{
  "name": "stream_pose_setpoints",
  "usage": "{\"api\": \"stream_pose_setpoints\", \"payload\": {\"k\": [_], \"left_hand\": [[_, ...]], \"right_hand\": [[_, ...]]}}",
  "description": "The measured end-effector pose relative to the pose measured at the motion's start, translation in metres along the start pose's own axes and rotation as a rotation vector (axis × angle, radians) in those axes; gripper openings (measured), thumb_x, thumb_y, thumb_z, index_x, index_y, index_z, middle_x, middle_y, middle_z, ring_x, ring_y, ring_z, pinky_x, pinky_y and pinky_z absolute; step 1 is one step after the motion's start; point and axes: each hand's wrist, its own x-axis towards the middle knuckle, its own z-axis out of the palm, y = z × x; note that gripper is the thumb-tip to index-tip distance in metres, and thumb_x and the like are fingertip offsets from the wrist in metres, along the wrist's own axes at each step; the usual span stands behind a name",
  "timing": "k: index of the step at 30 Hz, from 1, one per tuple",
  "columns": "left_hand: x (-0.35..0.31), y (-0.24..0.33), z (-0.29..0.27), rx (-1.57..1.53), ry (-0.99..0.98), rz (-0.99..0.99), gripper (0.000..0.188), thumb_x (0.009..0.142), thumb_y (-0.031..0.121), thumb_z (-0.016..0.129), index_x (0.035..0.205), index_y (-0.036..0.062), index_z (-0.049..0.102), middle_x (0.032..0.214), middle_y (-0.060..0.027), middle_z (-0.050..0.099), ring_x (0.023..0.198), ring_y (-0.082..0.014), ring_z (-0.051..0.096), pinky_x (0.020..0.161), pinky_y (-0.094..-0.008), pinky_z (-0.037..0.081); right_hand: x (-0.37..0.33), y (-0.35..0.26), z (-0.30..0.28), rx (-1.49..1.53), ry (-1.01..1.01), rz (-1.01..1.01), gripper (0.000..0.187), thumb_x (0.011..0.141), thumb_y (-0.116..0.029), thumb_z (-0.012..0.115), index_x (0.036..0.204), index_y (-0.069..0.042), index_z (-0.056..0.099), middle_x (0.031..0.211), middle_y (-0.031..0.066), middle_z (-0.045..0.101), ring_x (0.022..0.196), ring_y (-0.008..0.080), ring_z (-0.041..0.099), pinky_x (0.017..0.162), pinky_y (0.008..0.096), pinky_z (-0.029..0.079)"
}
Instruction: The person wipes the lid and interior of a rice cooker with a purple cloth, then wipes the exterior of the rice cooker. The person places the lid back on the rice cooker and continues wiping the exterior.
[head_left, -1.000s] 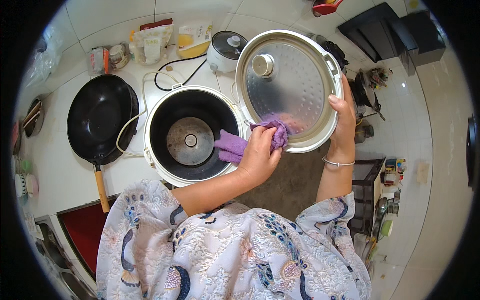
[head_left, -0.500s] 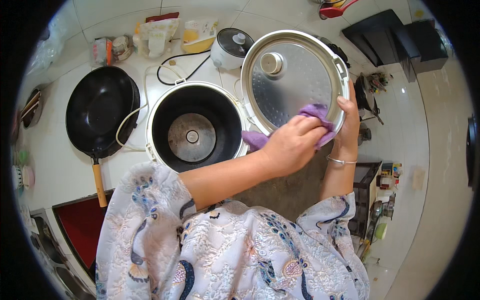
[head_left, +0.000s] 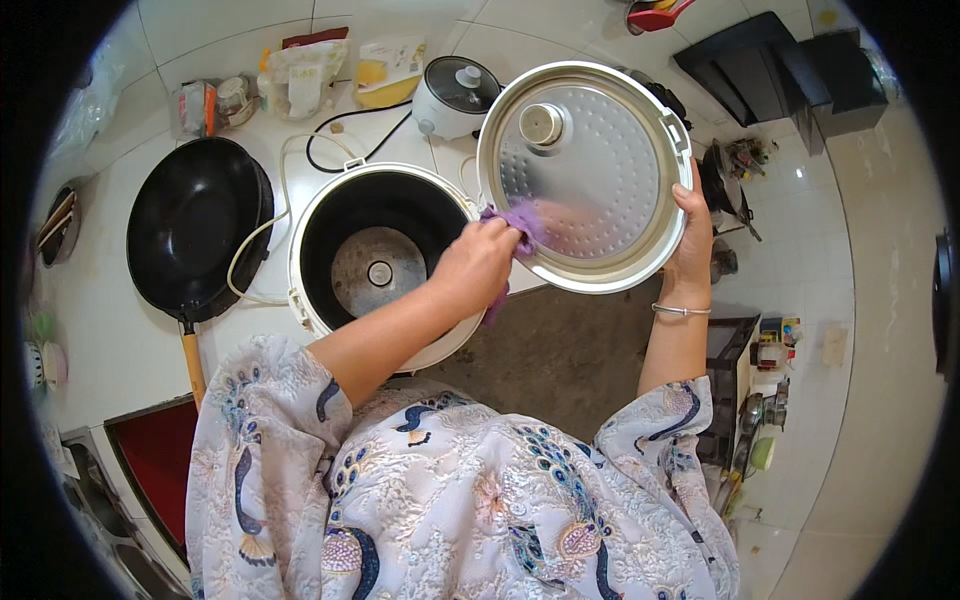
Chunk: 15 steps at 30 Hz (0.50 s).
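Closed around a purple cloth (head_left: 524, 224), my left hand (head_left: 478, 262) presses it to the lower left rim of the rice cooker lid (head_left: 600, 185). This round lid stands raised, its dimpled metal inner side towards me, with a small round valve cap (head_left: 541, 125) near its upper left. My right hand (head_left: 692, 228) grips the lid's right edge, thumb on the rim and the other fingers hidden behind. Left of the lid is the rice cooker body (head_left: 318, 225), with a dark inside and a metal plate at the bottom. My left forearm covers part of its near rim.
A black wok (head_left: 195, 225) with a wooden handle lies left of the cooker. Behind stand a small white pot (head_left: 445, 100) with a glass lid and several food bags (head_left: 300, 78). A pale cord (head_left: 240, 258) runs between wok and cooker. Dark floor (head_left: 560, 350) shows below the lid.
My left hand has moved left with the cloth, from the lid's lower right to its lower left rim. My right hand keeps its hold on the lid.
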Motion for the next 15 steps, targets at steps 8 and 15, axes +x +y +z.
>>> {"api": "stream_pose_setpoints", "payload": {"k": [8, 15], "left_hand": [[0.025, 0.011, 0.006, -0.157, 0.135, -0.197, 0.029, 0.082, 0.003, 0.054, 0.111, -0.0012, 0.056, 0.111, -0.0242, 0.053, 0.097, -0.0437, 0.057, 0.084, -0.0489, 0.048], [0.024, 0.069, -0.007, -0.482, 0.066, 0.207, 0.036, 0.079, -0.001, 0.061, 0.115, -0.0026, 0.056, 0.114, -0.0220, 0.054, 0.107, -0.0414, 0.054, 0.093, -0.0453, 0.045]], "right_hand": [[0.001, -0.006, 0.011, 0.005, 0.008, -0.011, 0.066, 0.082, -0.018, 0.050, 0.144, -0.002, 0.035, 0.131, 0.0154, 0.052, 0.118, 0.0238, 0.055, 0.098, 0.0362, 0.049], [-0.001, -0.001, 0.006, 0.064, -0.034, 0.007, 0.057, 0.090, -0.020, 0.047, 0.143, -0.003, 0.036, 0.132, 0.0151, 0.051, 0.115, 0.0231, 0.057, 0.098, 0.0370, 0.048]]}}
